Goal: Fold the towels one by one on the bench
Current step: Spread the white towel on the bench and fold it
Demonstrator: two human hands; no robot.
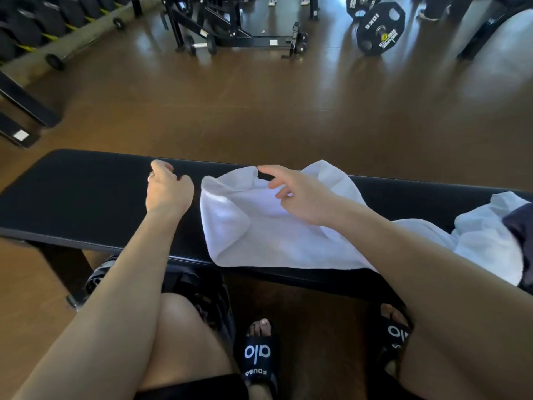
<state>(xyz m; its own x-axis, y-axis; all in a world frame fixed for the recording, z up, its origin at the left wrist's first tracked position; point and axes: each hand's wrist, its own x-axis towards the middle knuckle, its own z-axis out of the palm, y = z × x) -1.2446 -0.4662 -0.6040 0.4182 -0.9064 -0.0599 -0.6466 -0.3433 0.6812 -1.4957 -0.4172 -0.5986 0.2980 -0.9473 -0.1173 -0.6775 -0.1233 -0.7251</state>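
A long black padded bench runs across in front of me. A white towel lies rumpled on its middle, part of it loosely doubled over. My right hand hovers over the towel's far edge with fingers spread and nothing held. My left hand sits over the bare bench just left of the towel, fingers loosely curled, holding nothing. A heap of more white towels with a dark cloth lies at the bench's right end.
Brown gym floor lies beyond the bench. A black machine frame and weight plates stand at the back, a dumbbell rack at back left. My knees and sandalled feet are below the bench's near edge.
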